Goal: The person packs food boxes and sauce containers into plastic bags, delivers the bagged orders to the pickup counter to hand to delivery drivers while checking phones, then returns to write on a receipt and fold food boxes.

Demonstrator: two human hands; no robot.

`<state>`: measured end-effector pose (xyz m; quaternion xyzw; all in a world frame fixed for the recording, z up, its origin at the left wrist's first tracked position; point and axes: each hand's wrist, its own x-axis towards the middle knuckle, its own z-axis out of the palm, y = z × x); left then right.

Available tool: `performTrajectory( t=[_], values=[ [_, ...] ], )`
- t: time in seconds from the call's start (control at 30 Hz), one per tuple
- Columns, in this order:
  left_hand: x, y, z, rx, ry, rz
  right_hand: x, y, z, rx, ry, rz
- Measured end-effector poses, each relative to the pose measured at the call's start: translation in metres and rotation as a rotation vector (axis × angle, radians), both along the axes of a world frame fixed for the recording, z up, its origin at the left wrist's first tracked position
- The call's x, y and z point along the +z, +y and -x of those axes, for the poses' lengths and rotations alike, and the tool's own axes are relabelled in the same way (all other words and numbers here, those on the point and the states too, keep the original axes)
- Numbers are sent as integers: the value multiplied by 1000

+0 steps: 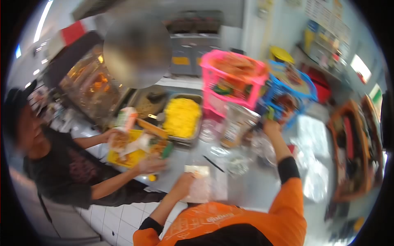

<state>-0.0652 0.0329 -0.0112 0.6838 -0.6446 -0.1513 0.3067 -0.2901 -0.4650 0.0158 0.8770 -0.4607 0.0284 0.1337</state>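
Note:
My left hand [183,186] is low in the middle, its fingers closed on the edge of a clear plastic bag [201,188]. A pale, cream-coloured piece [199,170] shows at the bag's top. My right hand [271,128] reaches out to the far right, beside the blue basket [310,88]. A yellow-green object [269,112] is at its fingertips; blur hides its kind and whether the fingers grip it. Near that hand stands a silvery-brown pouch [238,125]. Between my hands, a thin black stick [213,163] lies on the metal table [246,186].
A pink basket [205,94] stands behind the pouch. Left of it is a metal tray [199,123] of yellow food [182,117]. A co-worker [69,164] at the left handles a yellow tray [117,160] of food. Clear plastic packs [312,135] lie at the right.

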Motion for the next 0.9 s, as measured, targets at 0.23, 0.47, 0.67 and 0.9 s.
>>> performTrajectory(
  t=[0.23, 0.47, 0.67, 0.9],
  values=[
    [-27, -17, -10, -51, 79, 103, -42, -68, -24, 153, -26, 189],
    [-38, -19, 4, 300, 321, 44, 48, 22, -2, 185, -85, 203],
    [-40, -18, 34, 142, -47, 86, 136, 205, 52, 152, -883, 155],
    [50, -36, 40, -115, -62, -28, -20, 290, 97, -143, -644, -299]
  ],
)
